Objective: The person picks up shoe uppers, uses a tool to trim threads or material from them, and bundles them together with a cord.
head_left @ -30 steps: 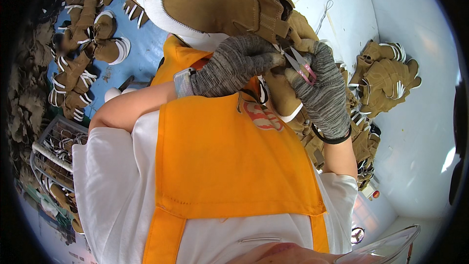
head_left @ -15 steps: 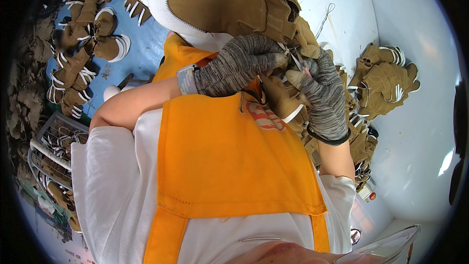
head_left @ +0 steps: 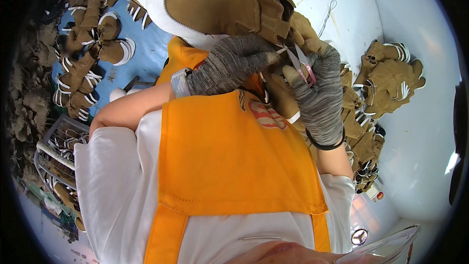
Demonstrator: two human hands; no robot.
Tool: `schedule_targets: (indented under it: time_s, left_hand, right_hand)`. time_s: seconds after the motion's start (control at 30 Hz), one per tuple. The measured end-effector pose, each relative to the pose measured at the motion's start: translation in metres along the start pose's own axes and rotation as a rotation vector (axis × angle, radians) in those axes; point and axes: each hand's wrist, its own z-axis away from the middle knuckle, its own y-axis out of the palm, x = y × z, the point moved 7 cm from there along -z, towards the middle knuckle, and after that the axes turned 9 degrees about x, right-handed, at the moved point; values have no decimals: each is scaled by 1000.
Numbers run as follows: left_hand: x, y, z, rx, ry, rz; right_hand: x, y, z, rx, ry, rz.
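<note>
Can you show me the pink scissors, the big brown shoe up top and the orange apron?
Pink scissors (head_left: 301, 57): head view, on a blade.
Big brown shoe (head_left: 215, 5): head view, on its brown upper.
Orange apron (head_left: 239, 159): head view, on its front panel.

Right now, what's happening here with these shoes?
A person in an orange apron holds pink-handled scissors, blades apart, in the gloved right hand beside a large brown shoe. The gloved left hand is close by; its grip is unclear. More brown shoes are piled to the right.
</note>
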Motion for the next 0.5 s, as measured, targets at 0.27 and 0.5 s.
schedule_targets:
  time_s: [0.27, 0.5]
  left_hand:
    - [-2, -1, 10, 30, 186, -170]
    - [33, 3, 9, 211, -323, 324]
  right_hand:
    - [24, 13, 15, -140, -384, 662]
    - [33, 15, 16, -19, -433, 707]
